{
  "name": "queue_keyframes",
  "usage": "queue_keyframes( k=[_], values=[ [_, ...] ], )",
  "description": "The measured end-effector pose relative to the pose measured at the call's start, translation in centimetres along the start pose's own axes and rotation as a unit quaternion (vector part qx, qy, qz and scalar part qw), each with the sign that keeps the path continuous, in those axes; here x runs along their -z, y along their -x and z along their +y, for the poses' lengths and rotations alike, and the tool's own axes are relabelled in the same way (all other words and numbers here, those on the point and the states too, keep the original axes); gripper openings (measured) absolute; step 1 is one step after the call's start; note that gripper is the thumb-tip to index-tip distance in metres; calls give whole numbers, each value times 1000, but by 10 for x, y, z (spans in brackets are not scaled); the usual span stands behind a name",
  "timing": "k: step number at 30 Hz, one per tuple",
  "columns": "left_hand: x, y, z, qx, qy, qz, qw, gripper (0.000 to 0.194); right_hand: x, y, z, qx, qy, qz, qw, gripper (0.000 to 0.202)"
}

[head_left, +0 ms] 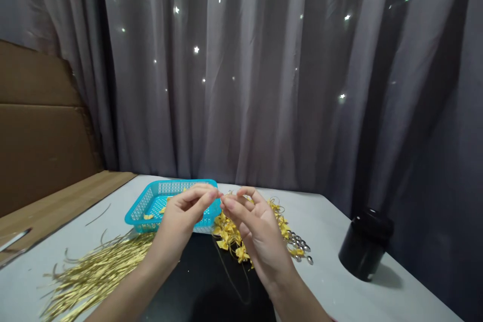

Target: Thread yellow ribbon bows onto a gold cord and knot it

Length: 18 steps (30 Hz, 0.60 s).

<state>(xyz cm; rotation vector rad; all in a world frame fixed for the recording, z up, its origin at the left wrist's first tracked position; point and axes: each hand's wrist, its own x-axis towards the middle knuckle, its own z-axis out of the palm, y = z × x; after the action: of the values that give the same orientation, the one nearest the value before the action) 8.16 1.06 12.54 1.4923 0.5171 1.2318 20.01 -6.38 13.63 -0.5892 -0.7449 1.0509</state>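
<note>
My left hand (186,210) and my right hand (258,226) are raised over the table with their fingertips meeting. Each has thumb and forefinger closed in a pinch, and what lies between them is too small to make out. A thin cord (241,298) loops down over the black mat (222,276) below; whether it reaches my fingers I cannot tell. Partly behind my right hand is a pile of yellow ribbon flowers (225,235) with thin stems. Behind my left hand stands a blue plastic basket (138,211) holding a few yellow pieces (148,217).
Gold strips (101,269) lie bundled at the left front. Several shiny silver, bead-like pieces (300,244) are right of the flowers. A black lidded jar (365,246) stands on the white table (320,292). Cardboard (41,110) rises at left, and a grey curtain (241,85) hangs behind.
</note>
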Motion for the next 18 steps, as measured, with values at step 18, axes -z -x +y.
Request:
queue_keyframes(
  k=[18],
  values=[
    [12,-14,4,77,12,-157,984,38,1,2,-6,-149,-4,-24,989,35]
  ],
)
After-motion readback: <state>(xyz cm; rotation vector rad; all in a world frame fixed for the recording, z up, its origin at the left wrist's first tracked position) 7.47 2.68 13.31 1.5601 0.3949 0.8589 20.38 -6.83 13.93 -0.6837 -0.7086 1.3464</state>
